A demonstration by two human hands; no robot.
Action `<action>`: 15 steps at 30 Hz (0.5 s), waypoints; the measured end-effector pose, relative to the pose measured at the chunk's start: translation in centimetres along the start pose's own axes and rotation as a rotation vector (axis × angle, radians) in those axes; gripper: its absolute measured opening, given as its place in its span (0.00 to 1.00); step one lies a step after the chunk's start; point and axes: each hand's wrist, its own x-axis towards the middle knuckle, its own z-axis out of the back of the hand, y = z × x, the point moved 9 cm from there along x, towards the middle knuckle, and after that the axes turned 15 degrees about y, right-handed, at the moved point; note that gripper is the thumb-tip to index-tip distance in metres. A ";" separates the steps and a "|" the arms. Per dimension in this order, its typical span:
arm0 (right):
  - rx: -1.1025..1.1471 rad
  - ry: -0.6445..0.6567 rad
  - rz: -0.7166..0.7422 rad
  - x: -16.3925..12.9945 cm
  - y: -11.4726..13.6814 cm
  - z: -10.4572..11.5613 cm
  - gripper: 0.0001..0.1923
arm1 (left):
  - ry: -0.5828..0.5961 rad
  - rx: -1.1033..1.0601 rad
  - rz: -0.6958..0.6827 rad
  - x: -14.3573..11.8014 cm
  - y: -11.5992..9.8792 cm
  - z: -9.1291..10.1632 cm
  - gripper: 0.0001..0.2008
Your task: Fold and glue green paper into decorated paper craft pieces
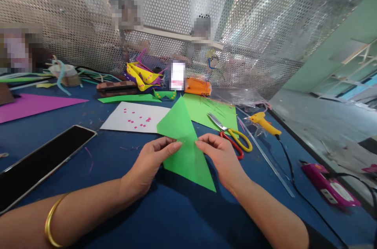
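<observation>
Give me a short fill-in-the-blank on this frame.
1. Both hands, left hand and right hand, pinch a folded ____ paper.
2. The scissors have yellow and ____ handles.
3. The left wrist wears a ____ bangle.
4. The phone lies to the person's ____.

Missing: green; red; gold; left

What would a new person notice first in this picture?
First, the bright green paper triangle in the middle of the blue table, held at its edges by the left hand and the right hand. Just right of it lie scissors on a green sheet; a dark phone lies far left.
</observation>
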 end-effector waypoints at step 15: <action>-0.037 0.035 0.013 -0.5 -0.4 -0.2 0.13 | -0.118 0.034 0.086 -0.3 0.7 0.8 0.14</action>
